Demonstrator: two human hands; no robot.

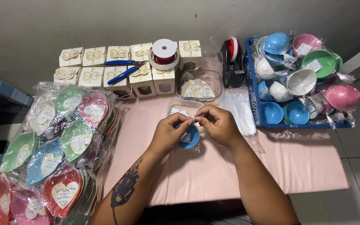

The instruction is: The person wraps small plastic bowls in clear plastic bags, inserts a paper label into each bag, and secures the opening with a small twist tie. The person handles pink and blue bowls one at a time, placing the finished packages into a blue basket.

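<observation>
Small blue bowl (189, 137): held beneath pinched fingertips (191, 121) of left hand (169, 135) and right hand (218, 125); bare pink table (213, 171) left open nearer; plastic container (199, 85) close beyond.

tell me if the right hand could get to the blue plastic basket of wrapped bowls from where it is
Probably yes: the blue plastic basket sits just to the side of the right hand, with only flat clear bags between. Its fingers are busy pinching wrapping now, though.

Bare pink table (230, 175) between wrapped dishes (51, 154), basket (253, 83)
</observation>
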